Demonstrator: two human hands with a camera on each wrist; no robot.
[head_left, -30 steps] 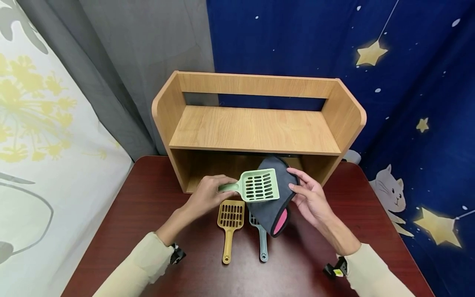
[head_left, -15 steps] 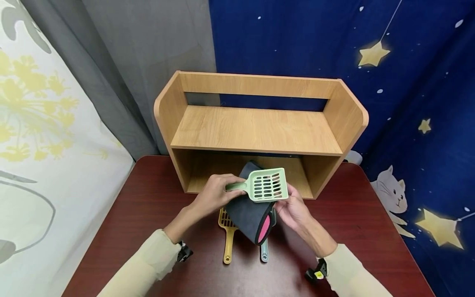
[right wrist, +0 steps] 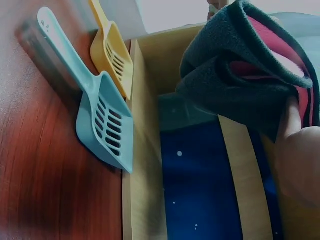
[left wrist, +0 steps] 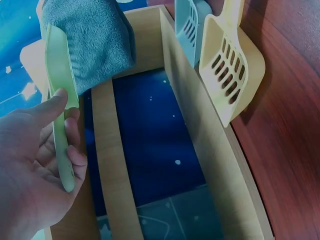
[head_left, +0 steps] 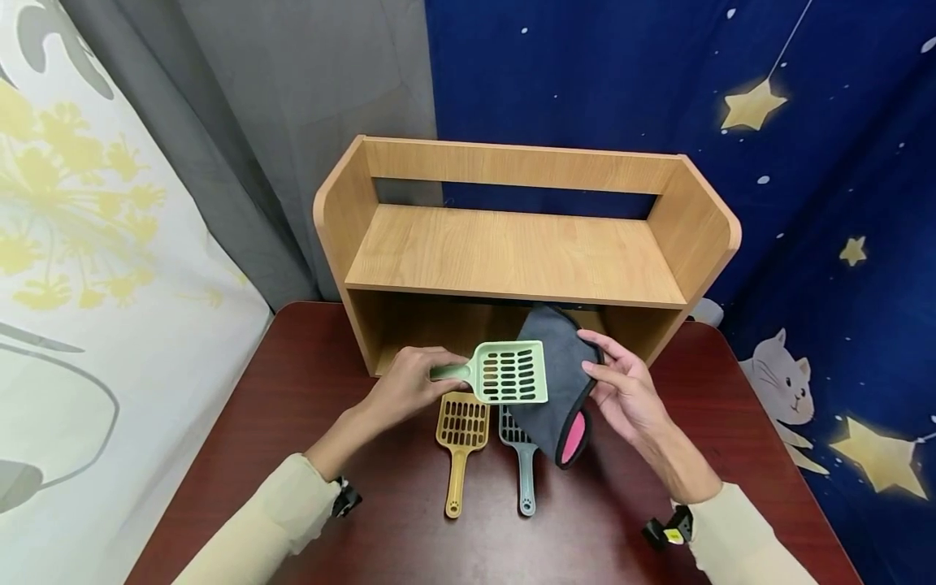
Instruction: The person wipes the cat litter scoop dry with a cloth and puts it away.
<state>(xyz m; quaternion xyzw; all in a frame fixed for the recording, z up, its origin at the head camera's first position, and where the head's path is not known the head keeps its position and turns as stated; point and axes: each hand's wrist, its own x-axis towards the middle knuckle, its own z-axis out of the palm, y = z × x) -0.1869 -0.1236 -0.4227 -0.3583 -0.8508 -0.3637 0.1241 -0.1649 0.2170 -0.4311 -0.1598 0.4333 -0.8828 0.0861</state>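
Note:
My left hand (head_left: pixel 409 383) grips a pale green litter scoop (head_left: pixel 516 374) by its handle, with the slotted pan pointing right. My right hand (head_left: pixel 630 392) pinches the edge of a folded dark grey cloth (head_left: pixel 559 398), which has black trim and a pink inside. In the head view the pan overlaps the cloth's left part. Seen from the left wrist, the cloth (left wrist: pixel 95 45) hangs close beside the pan. Below the hands, a yellow litter scoop (head_left: pixel 457 463) and a blue-grey one (head_left: pixel 526 467) lie on the table, handles towards me.
A wooden two-tier shelf (head_left: pixel 512 252) stands at the back of the dark red table (head_left: pixel 585 544), just beyond the hands. Behind it hang a grey curtain (head_left: pixel 307 73) and a blue star-patterned curtain (head_left: pixel 585 73). A white patterned cloth (head_left: pixel 110 366) hangs at left.
My right hand swung the cloth left behind the green scoop, then back right. The scoop shifted slightly right and back left. The scoops on the table stayed put.

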